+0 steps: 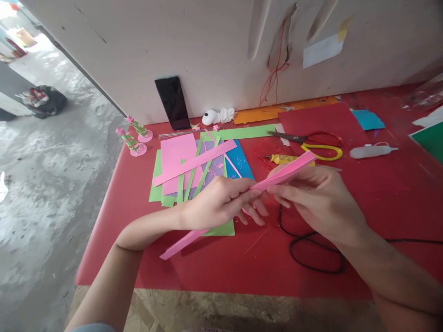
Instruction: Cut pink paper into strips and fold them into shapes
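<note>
A long pink paper strip (287,171) runs slantwise from lower left to upper right above the red table (207,267). My left hand (221,203) pinches it near the middle, fingers closed round it. My right hand (318,198) grips the strip's upper part, thumb and fingers pressed on it. Its lower end (180,244) sticks out below my left wrist. Behind my hands lies a pile of coloured paper (194,170): pink sheets, green strips, a blue sheet.
Scissors (308,140) with red and yellow handles, a yellow cutter (282,159) and a white glue bottle (370,150) lie at the back right. A black cable (311,258) loops near my right wrist. Two small paper figures (134,138) stand at the back left corner. A black phone (173,102) leans on the wall.
</note>
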Tool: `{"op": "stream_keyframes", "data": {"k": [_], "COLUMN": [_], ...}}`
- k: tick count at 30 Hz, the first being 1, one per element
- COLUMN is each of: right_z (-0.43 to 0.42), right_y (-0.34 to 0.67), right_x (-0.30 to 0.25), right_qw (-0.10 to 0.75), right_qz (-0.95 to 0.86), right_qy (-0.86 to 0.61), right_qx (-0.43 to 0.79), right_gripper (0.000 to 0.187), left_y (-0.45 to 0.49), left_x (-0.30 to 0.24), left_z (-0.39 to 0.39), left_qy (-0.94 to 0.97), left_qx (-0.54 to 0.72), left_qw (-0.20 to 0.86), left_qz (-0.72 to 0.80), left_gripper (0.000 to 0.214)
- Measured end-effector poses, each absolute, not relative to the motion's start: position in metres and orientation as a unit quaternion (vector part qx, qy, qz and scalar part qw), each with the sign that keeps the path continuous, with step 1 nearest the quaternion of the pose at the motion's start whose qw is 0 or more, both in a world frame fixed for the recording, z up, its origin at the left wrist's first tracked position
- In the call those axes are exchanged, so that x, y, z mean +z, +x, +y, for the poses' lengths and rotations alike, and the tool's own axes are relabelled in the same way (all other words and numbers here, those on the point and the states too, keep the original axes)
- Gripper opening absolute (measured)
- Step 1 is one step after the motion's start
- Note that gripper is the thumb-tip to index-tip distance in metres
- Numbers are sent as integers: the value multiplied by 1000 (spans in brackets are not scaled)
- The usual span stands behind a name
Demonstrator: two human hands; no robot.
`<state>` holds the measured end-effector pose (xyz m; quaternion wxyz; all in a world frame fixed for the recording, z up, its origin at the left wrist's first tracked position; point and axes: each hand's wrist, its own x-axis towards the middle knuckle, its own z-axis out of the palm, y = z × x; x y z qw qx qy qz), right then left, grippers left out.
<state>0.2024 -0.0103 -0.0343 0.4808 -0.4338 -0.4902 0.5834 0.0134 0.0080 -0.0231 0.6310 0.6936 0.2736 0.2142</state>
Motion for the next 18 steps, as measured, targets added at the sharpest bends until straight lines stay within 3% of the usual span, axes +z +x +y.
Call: {"op": "stream_keyframes", "data": {"k": [6,13,18], "right_z": [-8,-13,-14], "right_y": [202,195,189], "right_x": [-27,-24,-32], "right_qw": [555,538,491], "right_qz": [-410,-418,-434], "right_qy": [-395,-397,-399], "right_qx": [607,615,641], "right_gripper": [12,13,6], "left_y": [12,9,11], "left_x": [-22,-22,-29], "left_z": [2,2,5], "left_qy": [720,803,780], "left_qx": [221,258,273], "left_qw": [604,466,491], "left_qz": [261,268,275], "left_gripper": [29,23,24]}}
